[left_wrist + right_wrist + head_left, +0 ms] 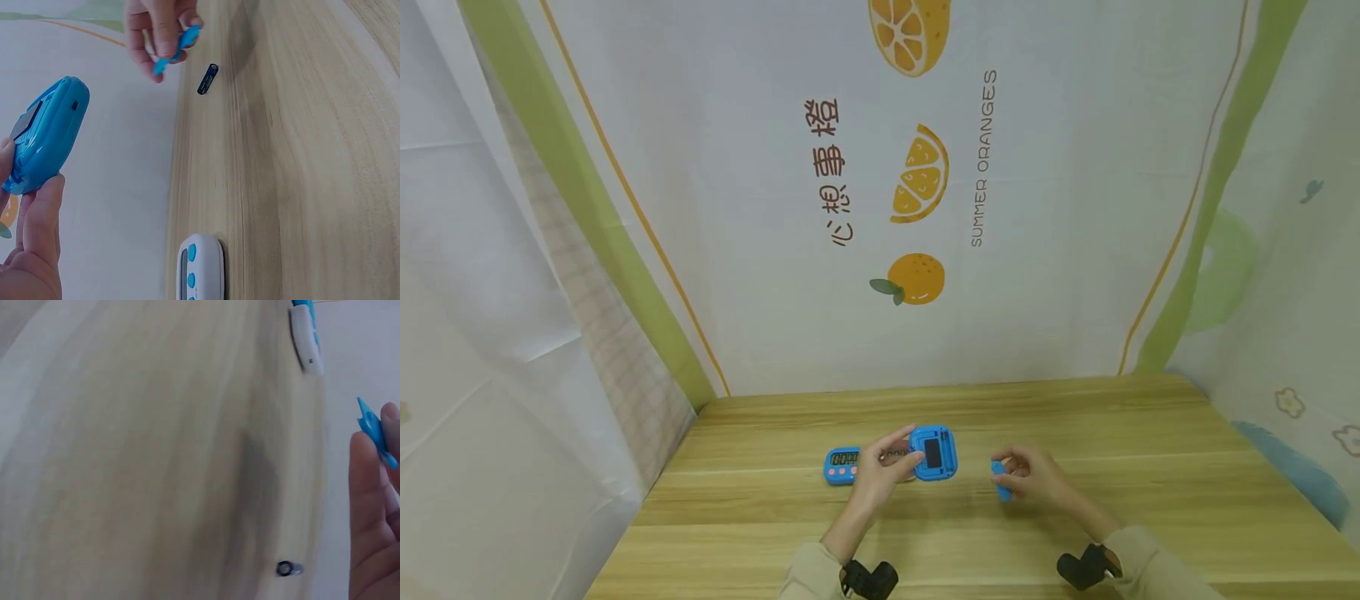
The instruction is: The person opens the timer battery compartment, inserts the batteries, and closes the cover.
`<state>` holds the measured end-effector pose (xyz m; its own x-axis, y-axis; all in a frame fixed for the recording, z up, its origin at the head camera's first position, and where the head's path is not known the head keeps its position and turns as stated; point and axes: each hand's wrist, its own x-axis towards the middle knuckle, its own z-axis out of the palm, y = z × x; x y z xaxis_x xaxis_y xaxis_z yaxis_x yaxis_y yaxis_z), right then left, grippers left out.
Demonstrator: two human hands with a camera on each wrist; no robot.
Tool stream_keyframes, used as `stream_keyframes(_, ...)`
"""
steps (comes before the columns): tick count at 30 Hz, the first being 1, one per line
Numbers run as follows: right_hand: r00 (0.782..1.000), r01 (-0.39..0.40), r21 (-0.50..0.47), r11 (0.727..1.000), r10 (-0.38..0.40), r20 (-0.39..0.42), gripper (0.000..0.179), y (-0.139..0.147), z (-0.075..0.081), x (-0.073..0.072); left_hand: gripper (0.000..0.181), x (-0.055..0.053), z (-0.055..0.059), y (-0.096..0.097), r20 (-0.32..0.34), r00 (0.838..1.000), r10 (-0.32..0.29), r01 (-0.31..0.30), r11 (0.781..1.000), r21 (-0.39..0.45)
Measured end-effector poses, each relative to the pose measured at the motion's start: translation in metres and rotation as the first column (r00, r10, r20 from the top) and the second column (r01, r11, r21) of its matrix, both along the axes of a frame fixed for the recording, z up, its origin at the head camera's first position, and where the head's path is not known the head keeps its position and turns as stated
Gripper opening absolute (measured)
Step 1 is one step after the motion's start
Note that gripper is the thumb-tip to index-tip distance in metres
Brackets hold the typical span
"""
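Observation:
My left hand [874, 479] grips a blue digital timer [934, 454] by its edge, thumb on the near face and fingers behind. The timer's back is turned up, showing a dark rectangle and an uncovered slot along its right side. Off to the right, my right hand [1033, 477] pinches a small blue battery cover [1002, 482] between thumb and fingers, apart from the timer. In the left wrist view, a dark AAA-size battery [208, 79] lies on the table below the right hand.
Another blue timer [838, 467] with pink buttons lies on the wooden table [760, 533], left of my left hand. A white timer [209, 269] with blue buttons lies beside it, partly covered by that hand in the head view. A printed cloth [1037, 333] hangs behind the table.

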<state>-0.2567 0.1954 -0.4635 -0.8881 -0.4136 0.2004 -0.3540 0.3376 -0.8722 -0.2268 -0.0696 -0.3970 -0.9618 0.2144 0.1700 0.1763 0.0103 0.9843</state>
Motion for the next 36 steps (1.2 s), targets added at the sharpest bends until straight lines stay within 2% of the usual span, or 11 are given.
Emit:
stream_keyframes(6, 0.993, -0.013, 0.057, 0.998, 0.007, 0.115, 0.035, 0.009, -0.013, 0.002, 0.041, 0.001, 0.000, 0.000, 0.000, 1.000, -0.005, 0.005, 1.000, -0.003)
stream_keyframes(12, 0.992, -0.018, 0.091, 0.996, 0.007, 0.127, 0.026, 0.010, -0.019, 0.003, 0.041, 0.001, -0.001, 0.000, 0.021, 1.000, -0.016, 0.016, 1.000, -0.007)
stream_keyframes(22, 0.995, -0.018, 0.123, 0.992, 0.005, 0.102, 0.024, 0.008, -0.022, 0.003, 0.041, 0.001, -0.001, 0.000, 0.023, 0.999, -0.027, 0.027, 1.000, -0.006)
stream_keyframes(26, 0.998, -0.011, 0.149, 0.989, 0.002, 0.060, 0.026, 0.010, -0.021, 0.002, 0.042, 0.002, -0.002, -0.001, 0.021, 0.999, -0.034, 0.034, 0.999, 0.005)
stream_keyframes(31, 0.998, 0.058, 0.175, 0.983, -0.058, -0.005, 0.025, 0.017, -0.009, -0.002, 0.041, 0.002, -0.002, -0.001, 0.018, 0.999, -0.038, 0.038, 0.999, 0.012)
stream_keyframes(36, 0.992, 0.123, 0.170, 0.978, -0.118, -0.037, 0.028, 0.028, 0.005, -0.013, 0.042, -0.005, -0.010, -0.002, 0.017, 0.999, -0.036, 0.036, 0.999, 0.017)
